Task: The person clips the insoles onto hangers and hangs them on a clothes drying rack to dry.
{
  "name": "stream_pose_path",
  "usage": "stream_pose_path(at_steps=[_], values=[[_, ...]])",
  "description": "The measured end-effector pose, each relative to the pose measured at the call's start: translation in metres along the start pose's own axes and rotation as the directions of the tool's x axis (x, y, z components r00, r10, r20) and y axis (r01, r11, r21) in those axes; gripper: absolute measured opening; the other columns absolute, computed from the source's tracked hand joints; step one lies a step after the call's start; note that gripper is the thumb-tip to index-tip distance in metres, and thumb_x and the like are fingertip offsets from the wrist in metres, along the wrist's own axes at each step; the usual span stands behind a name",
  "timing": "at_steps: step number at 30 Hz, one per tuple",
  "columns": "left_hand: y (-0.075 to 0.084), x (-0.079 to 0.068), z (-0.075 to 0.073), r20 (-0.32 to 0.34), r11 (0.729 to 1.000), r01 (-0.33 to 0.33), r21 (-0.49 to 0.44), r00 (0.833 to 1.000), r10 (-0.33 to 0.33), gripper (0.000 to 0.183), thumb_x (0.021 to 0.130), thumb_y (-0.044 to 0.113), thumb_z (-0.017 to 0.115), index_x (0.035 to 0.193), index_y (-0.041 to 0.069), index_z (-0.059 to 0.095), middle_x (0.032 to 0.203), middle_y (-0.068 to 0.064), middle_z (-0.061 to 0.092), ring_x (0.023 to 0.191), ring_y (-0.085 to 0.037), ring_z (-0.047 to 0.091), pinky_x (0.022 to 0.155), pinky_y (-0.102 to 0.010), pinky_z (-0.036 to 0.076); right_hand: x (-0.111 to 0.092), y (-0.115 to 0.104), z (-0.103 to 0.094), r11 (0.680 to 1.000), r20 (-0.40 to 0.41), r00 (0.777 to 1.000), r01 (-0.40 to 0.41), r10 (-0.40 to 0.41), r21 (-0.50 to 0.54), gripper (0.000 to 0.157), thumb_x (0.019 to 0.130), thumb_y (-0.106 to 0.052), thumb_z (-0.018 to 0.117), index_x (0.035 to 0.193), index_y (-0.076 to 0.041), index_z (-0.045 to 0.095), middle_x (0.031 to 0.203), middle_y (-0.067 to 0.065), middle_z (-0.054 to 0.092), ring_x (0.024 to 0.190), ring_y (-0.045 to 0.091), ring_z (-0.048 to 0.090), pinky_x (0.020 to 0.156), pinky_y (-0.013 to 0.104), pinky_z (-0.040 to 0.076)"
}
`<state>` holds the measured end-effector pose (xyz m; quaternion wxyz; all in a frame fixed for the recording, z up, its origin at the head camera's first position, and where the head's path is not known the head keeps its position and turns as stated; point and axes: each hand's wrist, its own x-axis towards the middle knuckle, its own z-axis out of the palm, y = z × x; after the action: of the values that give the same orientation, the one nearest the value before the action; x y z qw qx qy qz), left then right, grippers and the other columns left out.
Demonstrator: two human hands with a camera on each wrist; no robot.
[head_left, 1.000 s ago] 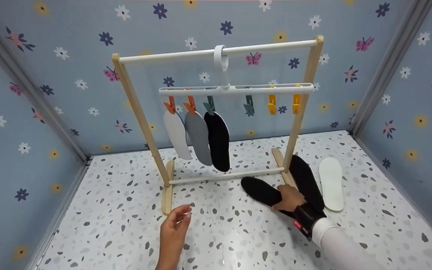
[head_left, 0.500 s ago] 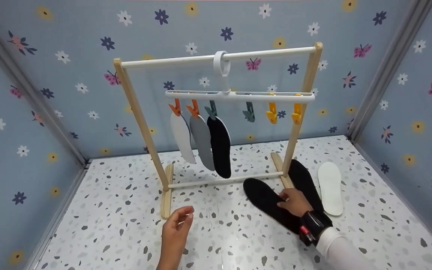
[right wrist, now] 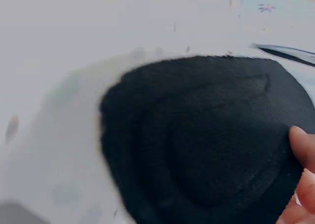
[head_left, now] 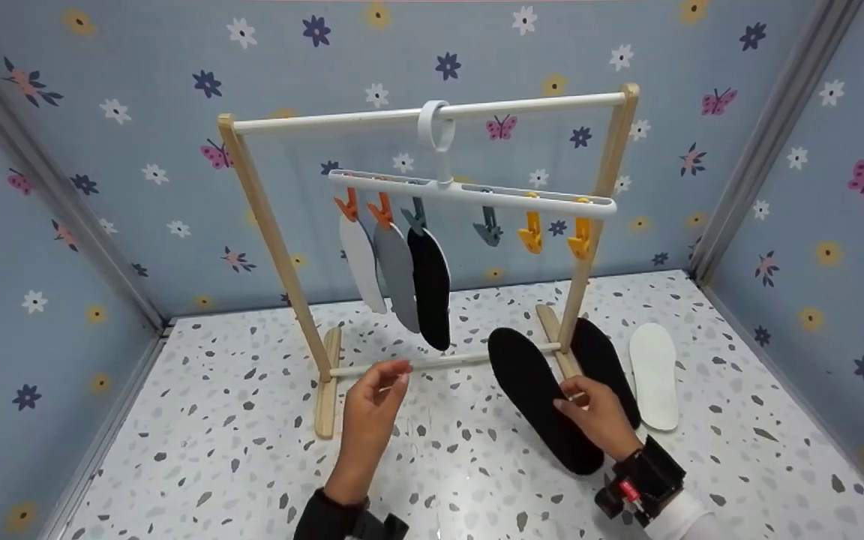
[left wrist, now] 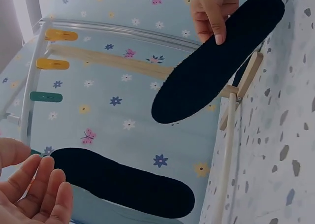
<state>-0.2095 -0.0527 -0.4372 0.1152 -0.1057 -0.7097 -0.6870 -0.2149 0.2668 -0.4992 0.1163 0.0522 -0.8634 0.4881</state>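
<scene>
My right hand (head_left: 598,414) pinches a black insole (head_left: 537,394) by its right edge, thumb on the upper face, and holds it above the floor. In the right wrist view this insole (right wrist: 211,135) fills most of the picture. My left hand (head_left: 373,405) is raised in front of the rack, fingers loosely bent, with nothing in it. A white insole (head_left: 361,262), a grey insole (head_left: 396,277) and a black insole (head_left: 430,289) hang from two orange clips and a green clip (head_left: 415,217). Another green clip (head_left: 487,227) and two yellow clips (head_left: 531,229) hang with nothing in them.
The white hanger (head_left: 469,193) hooks over the top bar of a wooden-sided rack (head_left: 271,247). Behind the right hand, a black insole (head_left: 604,367) and a white insole (head_left: 655,379) lie on the speckled floor beside the rack's right foot. Patterned walls enclose the space.
The right hand has lifted the black insole off the floor and tilted it up. My left hand has moved up and slightly right. The hanger has swung, its right end coming nearer.
</scene>
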Motion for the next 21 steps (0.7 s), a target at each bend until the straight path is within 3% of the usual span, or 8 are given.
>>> stream_pose_path(at_steps=[4,9,12,17,21], values=[[0.011,0.021,0.011,0.043,0.998,-0.055,-0.015,0.998,0.056,0.027,0.092,0.007,0.059,0.116,-0.004,0.06,0.112,-0.015,0.063,0.104,-0.021,0.058,0.088,-0.025,0.047,0.0,-0.007,0.003,0.994,-0.051,0.998,-0.016,0.021,0.111,0.013,0.08,0.001,0.072,0.09,-0.002,0.065,0.086,0.008,0.063,0.073,0.014,0.06,0.07,0.023,0.049],[0.02,0.048,0.028,0.122,0.99,-0.126,-0.055,0.984,0.132,0.033,0.094,0.009,0.057,0.123,-0.004,0.056,0.119,-0.016,0.061,0.111,-0.032,0.054,0.09,-0.027,0.047,-0.003,-0.013,0.003,0.987,-0.079,0.996,-0.028,0.041,0.159,0.014,0.08,0.0,0.072,0.092,0.0,0.064,0.088,0.009,0.063,0.073,0.012,0.06,0.068,0.021,0.05],[0.025,0.063,0.037,0.182,0.984,-0.162,-0.068,0.968,0.172,0.037,0.096,0.012,0.055,0.13,-0.003,0.051,0.126,-0.017,0.056,0.116,-0.029,0.051,0.095,-0.03,0.045,-0.004,-0.018,0.003,0.984,-0.096,0.994,-0.028,0.046,0.178,0.014,0.08,0.002,0.071,0.092,0.0,0.064,0.089,0.009,0.063,0.073,0.012,0.06,0.067,0.02,0.05],[0.038,0.087,0.049,0.254,0.977,-0.196,-0.081,0.944,0.21,0.042,0.098,0.014,0.05,0.138,0.001,0.043,0.137,-0.016,0.048,0.125,-0.023,0.046,0.102,-0.035,0.04,-0.004,-0.038,0.002,0.98,-0.096,0.995,0.032,-0.013,0.196,0.011,0.081,0.006,0.068,0.091,0.004,0.064,0.089,0.013,0.063,0.072,0.014,0.059,0.065,0.02,0.049],[0.048,0.106,0.059,0.291,0.974,-0.212,-0.083,0.929,0.227,0.048,0.099,0.012,0.046,0.144,0.001,0.032,0.145,-0.014,0.039,0.131,-0.023,0.039,0.106,-0.037,0.035,-0.004,-0.036,0.005,0.97,-0.085,0.996,0.031,-0.01,0.242,0.012,0.082,0.003,0.069,0.093,0.002,0.064,0.09,0.011,0.064,0.073,0.013,0.059,0.065,0.02,0.049]])
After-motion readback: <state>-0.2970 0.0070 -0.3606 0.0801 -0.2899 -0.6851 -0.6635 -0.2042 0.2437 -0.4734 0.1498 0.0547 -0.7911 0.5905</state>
